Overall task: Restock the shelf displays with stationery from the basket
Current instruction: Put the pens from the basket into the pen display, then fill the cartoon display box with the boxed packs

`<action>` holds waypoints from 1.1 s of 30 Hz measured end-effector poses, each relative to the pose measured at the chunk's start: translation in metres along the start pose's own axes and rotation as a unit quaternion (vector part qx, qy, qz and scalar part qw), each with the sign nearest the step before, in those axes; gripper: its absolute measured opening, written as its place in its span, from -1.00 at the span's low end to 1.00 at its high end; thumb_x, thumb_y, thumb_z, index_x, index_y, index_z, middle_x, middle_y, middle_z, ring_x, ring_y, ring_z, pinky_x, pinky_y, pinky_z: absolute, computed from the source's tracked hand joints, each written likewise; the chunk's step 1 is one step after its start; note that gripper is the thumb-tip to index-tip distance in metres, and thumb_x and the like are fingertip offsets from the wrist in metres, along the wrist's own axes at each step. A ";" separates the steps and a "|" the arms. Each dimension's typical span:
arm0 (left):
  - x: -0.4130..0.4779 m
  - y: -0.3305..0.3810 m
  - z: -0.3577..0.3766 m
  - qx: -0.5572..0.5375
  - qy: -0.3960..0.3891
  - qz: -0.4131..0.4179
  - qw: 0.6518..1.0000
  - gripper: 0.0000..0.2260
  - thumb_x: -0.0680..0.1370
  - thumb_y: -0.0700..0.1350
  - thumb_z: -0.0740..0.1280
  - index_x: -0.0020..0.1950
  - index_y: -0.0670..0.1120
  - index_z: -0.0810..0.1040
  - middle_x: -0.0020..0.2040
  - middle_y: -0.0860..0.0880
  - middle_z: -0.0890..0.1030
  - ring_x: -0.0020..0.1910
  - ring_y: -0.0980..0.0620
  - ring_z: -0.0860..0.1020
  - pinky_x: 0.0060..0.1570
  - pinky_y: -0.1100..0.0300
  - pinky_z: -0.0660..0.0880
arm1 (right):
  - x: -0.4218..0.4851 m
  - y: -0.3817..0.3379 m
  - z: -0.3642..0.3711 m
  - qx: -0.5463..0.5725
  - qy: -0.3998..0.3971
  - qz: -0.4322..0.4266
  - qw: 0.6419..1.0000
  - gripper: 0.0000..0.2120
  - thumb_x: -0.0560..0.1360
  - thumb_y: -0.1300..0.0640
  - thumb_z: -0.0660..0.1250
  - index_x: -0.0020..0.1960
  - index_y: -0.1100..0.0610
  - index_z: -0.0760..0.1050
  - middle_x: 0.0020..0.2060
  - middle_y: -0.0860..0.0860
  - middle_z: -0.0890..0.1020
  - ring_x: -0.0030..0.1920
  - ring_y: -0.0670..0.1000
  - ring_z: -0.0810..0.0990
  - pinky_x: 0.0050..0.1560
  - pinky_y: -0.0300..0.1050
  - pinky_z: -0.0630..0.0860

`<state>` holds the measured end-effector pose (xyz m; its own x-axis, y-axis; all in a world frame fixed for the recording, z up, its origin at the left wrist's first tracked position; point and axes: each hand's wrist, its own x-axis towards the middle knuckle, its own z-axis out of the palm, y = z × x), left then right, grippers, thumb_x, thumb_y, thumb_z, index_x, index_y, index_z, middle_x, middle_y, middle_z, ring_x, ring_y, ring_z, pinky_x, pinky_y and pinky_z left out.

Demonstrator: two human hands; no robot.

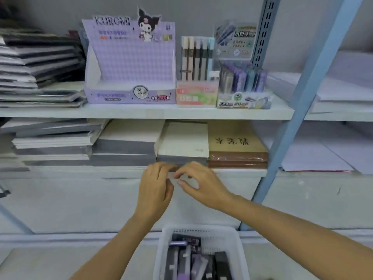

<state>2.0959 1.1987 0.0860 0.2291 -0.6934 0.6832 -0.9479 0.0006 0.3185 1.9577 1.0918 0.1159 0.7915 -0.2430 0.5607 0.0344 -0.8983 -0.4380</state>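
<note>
Stationery (191, 261), dark and purple packs lying loose, fills the white basket (201, 229). We find the basket well below the Kuromi box (129, 63) and a little to its right, at the bottom edge of the view.

The Kuromi box stands on the upper shelf (141, 112). Just right of the box we see a pen display (196, 69) with upright pens in a pink base. Right of that again is a second display (242, 85) of purple and teal packs. Left of the box lie stacks of dark folders (40, 63).

Below the box, on the lower shelf, we see stacked paper pads (125, 146) and a white pad (183, 140). Further right lies a brown pad (237, 144) with printed characters. A blue post (298, 110) slants up well right of the box.

Both hands sit between the basket and the box, in front of the lower shelf's front edge. The left hand (155, 184) has its fingers curled in toward the right. The right hand (201, 182) has thumb and forefinger bent into a C, and the tips of the two hands nearly meet. A small pale thing (176, 175) shows between them, too blurred to name. We cannot tell whether either hand grips it.
</note>
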 end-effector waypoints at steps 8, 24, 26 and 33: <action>-0.153 -0.044 0.088 0.008 -0.323 -0.176 0.930 -0.59 0.56 -0.25 0.27 0.42 -0.14 0.40 0.47 -0.13 0.34 0.46 -0.11 0.31 0.39 0.07 0.27 | -0.124 0.084 0.136 0.025 -0.202 0.267 0.942 -0.78 0.56 0.14 0.27 0.19 0.13 0.52 0.11 0.02 0.59 0.08 0.01 0.55 0.08 -0.14 0.47; -0.229 -0.071 0.116 -0.026 -0.335 -0.195 0.921 -0.47 0.49 -0.31 0.40 0.45 -0.22 0.36 0.49 -0.13 0.29 0.47 -0.14 0.27 0.40 -0.11 0.29 | -0.169 0.128 0.237 -0.154 -0.260 0.310 0.902 -0.75 0.51 0.11 0.35 0.19 0.09 0.53 0.14 -0.01 0.41 0.17 0.01 0.38 0.10 -0.11 0.34; -0.229 -0.073 0.117 -0.054 -0.328 -0.205 0.920 -0.51 0.54 -0.32 0.33 0.46 -0.19 0.35 0.51 -0.10 0.27 0.50 -0.09 0.22 0.45 -0.05 0.22 | -0.171 0.129 0.235 -0.141 -0.241 0.312 0.908 -0.78 0.52 0.11 0.35 0.16 0.11 0.55 0.10 0.01 0.44 0.14 0.02 0.40 0.10 -0.11 0.36; -0.204 -0.059 0.124 -0.176 -0.178 -0.419 0.873 -0.70 0.62 -0.14 0.25 0.36 -0.01 0.45 0.15 0.00 0.57 0.13 0.12 0.50 0.14 0.14 0.47 | -0.173 0.115 0.203 0.162 -0.145 0.402 0.889 -0.84 0.51 0.10 0.40 0.08 0.06 0.56 -0.12 -0.13 0.54 -0.18 -0.16 0.51 -0.13 -0.29 0.44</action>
<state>2.0779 1.2508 -0.1541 0.6665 -0.7367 -0.1143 -0.3402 -0.4370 0.8327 1.9486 1.1046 -0.1739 0.7617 -0.6128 -0.2102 -0.4779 -0.3124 -0.8210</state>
